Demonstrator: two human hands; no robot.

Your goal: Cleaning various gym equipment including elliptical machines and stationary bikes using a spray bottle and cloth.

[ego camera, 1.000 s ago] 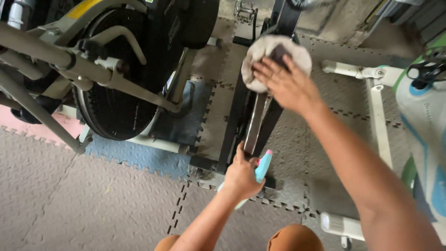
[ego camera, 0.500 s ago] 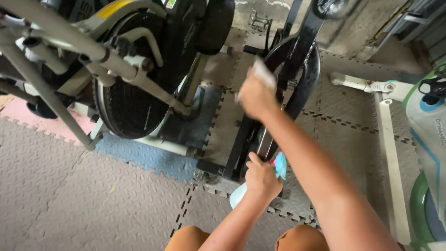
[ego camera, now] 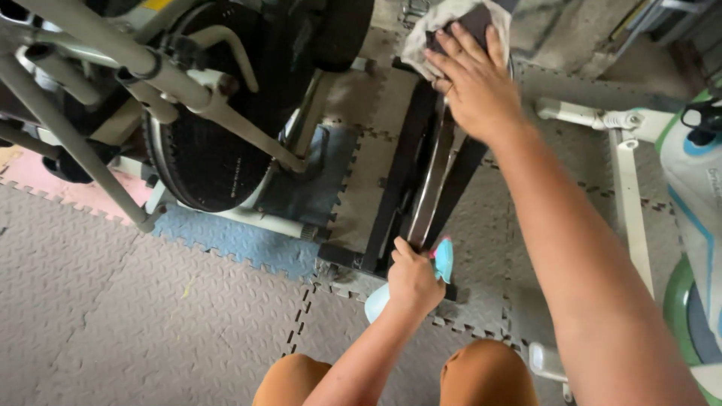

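Observation:
My right hand (ego camera: 472,81) presses a pale grey cloth (ego camera: 425,34) flat against the top of a black exercise bike frame (ego camera: 395,195), fingers spread over the cloth. My left hand (ego camera: 412,280) is low near the bike's base, closed around a light blue spray bottle (ego camera: 444,259) whose pale body (ego camera: 376,302) pokes out below the fist. A silver flywheel rim (ego camera: 432,188) runs down the frame between the two hands.
A second exercise machine with a large black disc (ego camera: 214,143) and grey metal bars (ego camera: 113,56) stands at left. Grey interlocking foam mats (ego camera: 135,316) cover the floor, with a blue mat (ego camera: 241,240). White and green equipment (ego camera: 696,195) sits at right. My knees (ego camera: 481,372) show at bottom.
My right hand with the cloth moved down the frame and then back up to its top. The left hand kept hold of the spray bottle near the base.

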